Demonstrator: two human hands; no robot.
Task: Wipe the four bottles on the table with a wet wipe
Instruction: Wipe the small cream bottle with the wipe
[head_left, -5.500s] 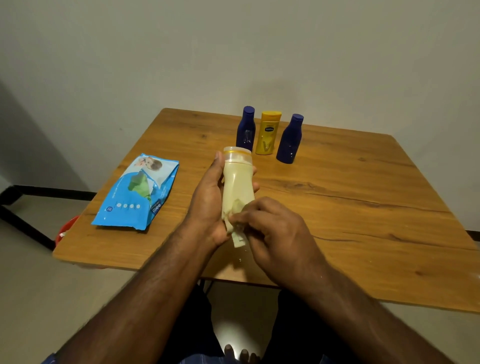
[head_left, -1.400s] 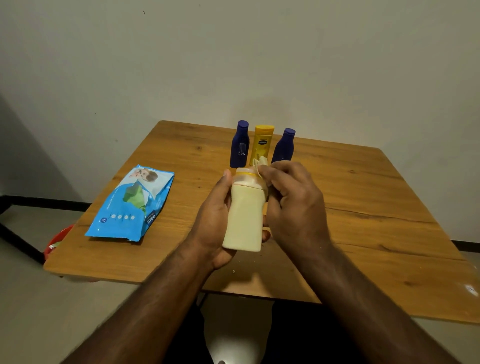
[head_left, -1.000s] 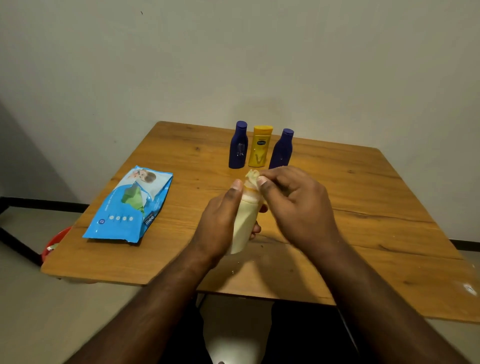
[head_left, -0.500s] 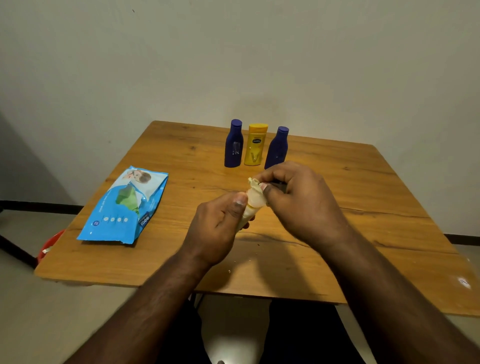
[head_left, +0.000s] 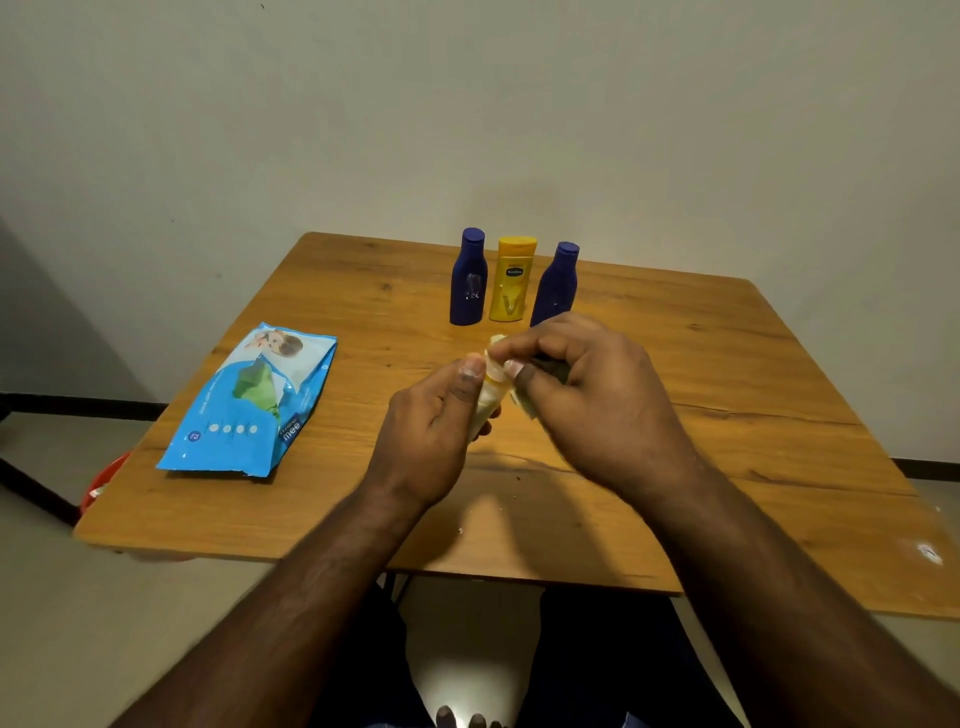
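I see the left hand (head_left: 423, 441) gripping the cream bottle (head_left: 488, 402) over the table (head_left: 727, 415), its top tipped toward 12 o'clock. At 3 o'clock of it, the right hand (head_left: 597, 400) pinches the wet wipe (head_left: 498, 358) on the cap. The wipes pack (head_left: 249, 402) lies at 9 o'clock. At 12 o'clock stand two blue bottles (head_left: 468, 280) flanking a yellow bottle (head_left: 511, 280).

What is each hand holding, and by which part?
Left hand grips the cream bottle around its body; right hand pinches the wet wipe against the bottle's cap end.
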